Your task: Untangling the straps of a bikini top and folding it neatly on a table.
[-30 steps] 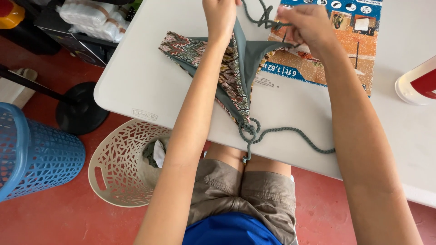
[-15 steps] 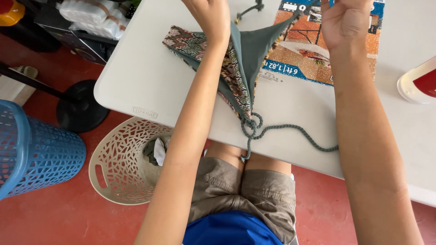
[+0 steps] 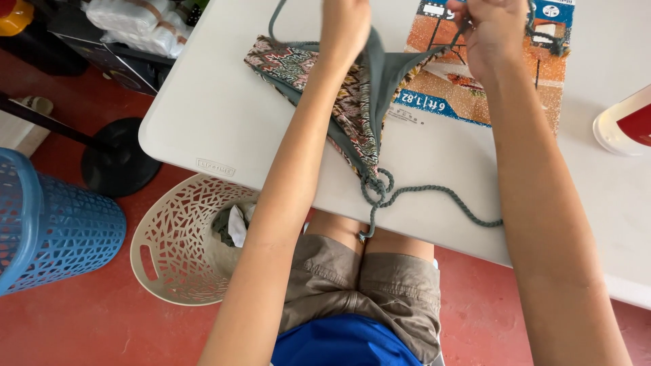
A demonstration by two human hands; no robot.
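Head view: left hand [image 3: 344, 30] closed in a pinch on the upper edge of a grey-green bikini top [image 3: 366, 102], lifting that part off the white table [image 3: 217, 115]. Right hand [image 3: 494, 34] curled shut around the top's twisted cord [image 3: 434, 196] near the far edge, just over a printed sheet [image 3: 475, 81]

Garment sits at the far middle of the table, patterned side partly showing; left cup lies flat, middle section raised between the hands. Lower cord loops in a loose knot at the near edge and trails right, one end hanging over the edge

Judgement: sorting out or folding is only partly done; fabric not flat, cords not tidied, nothing stacked

Floor, left: cream basket [image 3: 183, 237] with a few cloths inside, blue basket [image 3: 47, 224] beside it. Red-and-white object [image 3: 627, 125] at far right of the table
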